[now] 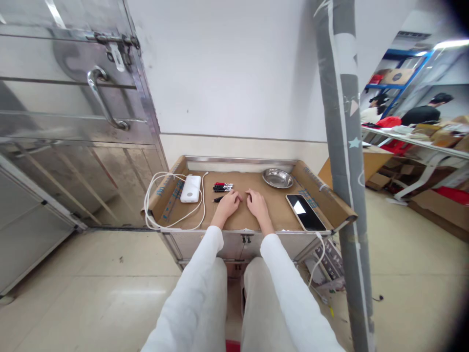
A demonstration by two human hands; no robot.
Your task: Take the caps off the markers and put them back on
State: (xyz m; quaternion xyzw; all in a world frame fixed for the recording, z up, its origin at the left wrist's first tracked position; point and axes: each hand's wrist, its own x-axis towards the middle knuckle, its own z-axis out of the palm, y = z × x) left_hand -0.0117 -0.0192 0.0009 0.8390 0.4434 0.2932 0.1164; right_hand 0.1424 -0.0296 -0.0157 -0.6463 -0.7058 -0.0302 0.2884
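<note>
My left hand [229, 202] rests on the cardboard-lined top of a small cabinet, fingers loosely bent and apart. A dark pen [217, 199] pokes out at its left side; whether the hand touches it is unclear. Just beyond that hand, several pens [223, 187] lie side by side, one with red on it. My right hand [257, 204] lies a little to the right, palm down, its fingers stretched forward and holding nothing. The cardboard [242, 178] shows between and behind both hands.
On the left lie a white power bank [191, 188] and a looped white cable [147, 205]. A shallow metal bowl [277, 178] sits back right, with a phone [306, 212] in front. A grey wrapped pole [342, 146] stands right. Two people work in the background.
</note>
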